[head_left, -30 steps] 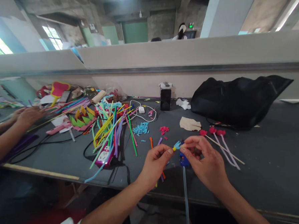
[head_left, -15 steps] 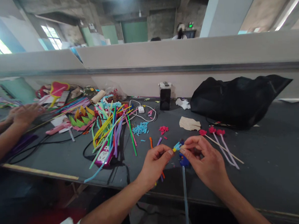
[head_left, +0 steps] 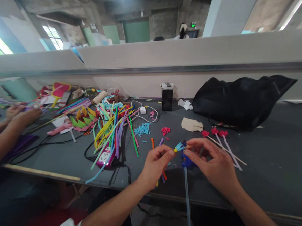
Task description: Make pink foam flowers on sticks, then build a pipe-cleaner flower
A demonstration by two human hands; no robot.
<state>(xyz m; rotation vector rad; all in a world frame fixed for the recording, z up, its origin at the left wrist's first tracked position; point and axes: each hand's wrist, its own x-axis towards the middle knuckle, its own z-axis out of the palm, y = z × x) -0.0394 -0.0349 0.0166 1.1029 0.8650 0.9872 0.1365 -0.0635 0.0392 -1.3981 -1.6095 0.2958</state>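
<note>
Between the thumb and fingers of my left hand is a small chenille flower with light-blue petals and a yellow base. Its petals point right, toward my right hand. The thumb and forefinger of that hand are apart beside the petal tips, with nothing visible between them. Under and behind the right fingers lies a blue glue gun, partly hidden. A long translucent glue stick runs from it over the table's front edge. Beyond my hands are piles of cut blue pieces and red pieces.
Chenille stems spread over a purple power strip on the left. Three red flowers on stems lie at right, before a black bag. A phone stands at the back. Another person's hands work far left.
My right thumb and forefinger have parted and drawn slightly away from the blue petals. My left hand keeps the flower in nearly the same place. The other person's hands have shifted.
</note>
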